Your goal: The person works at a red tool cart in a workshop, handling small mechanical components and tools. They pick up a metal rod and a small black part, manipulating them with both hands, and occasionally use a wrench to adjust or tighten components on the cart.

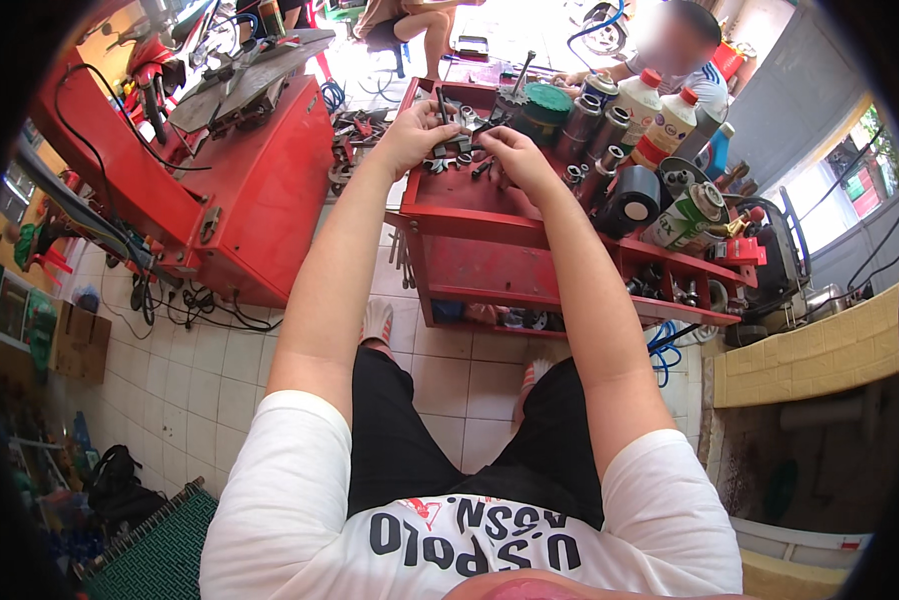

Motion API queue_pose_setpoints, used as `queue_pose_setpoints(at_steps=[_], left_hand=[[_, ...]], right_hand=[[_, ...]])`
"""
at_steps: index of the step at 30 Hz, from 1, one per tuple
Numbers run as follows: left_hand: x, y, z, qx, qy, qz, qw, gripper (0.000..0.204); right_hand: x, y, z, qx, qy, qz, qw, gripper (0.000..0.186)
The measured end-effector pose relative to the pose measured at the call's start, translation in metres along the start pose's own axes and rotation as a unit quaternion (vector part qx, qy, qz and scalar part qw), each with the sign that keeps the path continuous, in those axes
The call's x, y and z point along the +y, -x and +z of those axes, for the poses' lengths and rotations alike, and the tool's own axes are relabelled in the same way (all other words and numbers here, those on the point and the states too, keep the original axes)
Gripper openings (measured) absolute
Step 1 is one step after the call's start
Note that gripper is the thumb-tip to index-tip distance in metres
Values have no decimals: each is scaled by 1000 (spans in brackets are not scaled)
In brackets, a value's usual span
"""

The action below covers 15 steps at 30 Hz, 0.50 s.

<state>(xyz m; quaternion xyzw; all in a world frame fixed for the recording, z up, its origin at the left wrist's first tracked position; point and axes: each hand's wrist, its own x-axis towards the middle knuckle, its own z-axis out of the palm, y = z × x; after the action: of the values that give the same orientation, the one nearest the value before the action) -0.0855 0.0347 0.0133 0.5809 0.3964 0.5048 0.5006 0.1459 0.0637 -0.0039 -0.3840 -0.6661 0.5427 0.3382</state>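
Note:
Both arms reach forward over the top tray of a red tool trolley [469, 205]. My left hand [415, 138] is closed in a pinch over the tray's left part, beside metal wrenches and an upright dark rod; what its fingers hold is too small to make out. A little to the right, my right hand [515, 160] is also closed, its fingertips together near small dark metal parts. Whatever sits in that pinch is hidden. Open-end wrench heads [464, 159] lie in the tray between the two hands.
Right of my hands stand a green-lidded tub [546, 100], metal sockets [581, 125], red-capped bottles [669, 125] and spray cans [681, 215]. At left is a red machine cabinet [259, 190] with cables on the tiles. Another person [707, 85] sits beyond the bottles.

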Motion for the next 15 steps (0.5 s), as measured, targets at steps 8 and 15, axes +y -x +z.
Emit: queue_pose_setpoints(at_steps=[8,15], left_hand=[[-2,0,-2,0,-6,-1,1000,42],[-1,-1,-1,-10,11,10,1000,35]], right_hand=[[-2,0,1,-12,-14,26,999,33],[-1,-3,4,8,16,1,1000,33]])
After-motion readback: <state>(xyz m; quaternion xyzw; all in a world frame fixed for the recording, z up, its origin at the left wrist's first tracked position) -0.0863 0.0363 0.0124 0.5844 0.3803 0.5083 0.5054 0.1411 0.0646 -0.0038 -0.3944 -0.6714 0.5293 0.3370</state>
